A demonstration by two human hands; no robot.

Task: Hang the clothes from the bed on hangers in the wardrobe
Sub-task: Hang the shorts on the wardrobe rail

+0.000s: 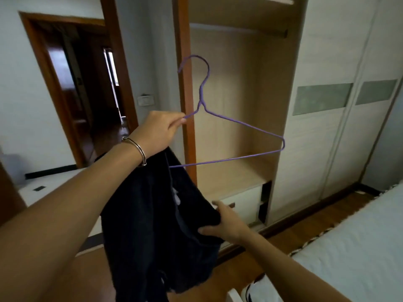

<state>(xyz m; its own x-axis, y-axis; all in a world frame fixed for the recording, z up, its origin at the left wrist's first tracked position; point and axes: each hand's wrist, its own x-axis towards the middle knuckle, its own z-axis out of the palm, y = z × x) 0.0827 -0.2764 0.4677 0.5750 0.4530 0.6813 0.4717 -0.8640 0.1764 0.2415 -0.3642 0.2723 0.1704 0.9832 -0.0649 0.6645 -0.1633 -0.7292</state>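
Status: person stands in front of the wardrobe (239, 83), its open bay straight ahead. Left hand (157, 131) is raised in front of the bay's left edge and pinches the purple wire hanger (201, 99) on its left shoulder, just below the twisted neck. Hook points up, so I'd say it's oriented for the rail (239, 31) high in the bay.

A dark garment (148, 214) hangs from under that left palm, in front of and below the bay. The hanger's left end is hidden behind hand and cloth. I can't tell if the cloth is threaded on or just clamped by the lower fingers.

Right hand (224, 225) is low, in front of the wardrobe's drawer (242, 203), with its fingers closed on a fold of the garment. My read: it's spreading the cloth to find an opening for the free right shoulder.

The garment isn't on the rail yet, and nothing hangs there. The bed (349, 247) is right of the wardrobe.

Risk: thin wire and heavy cloth, so it could slide off one side.
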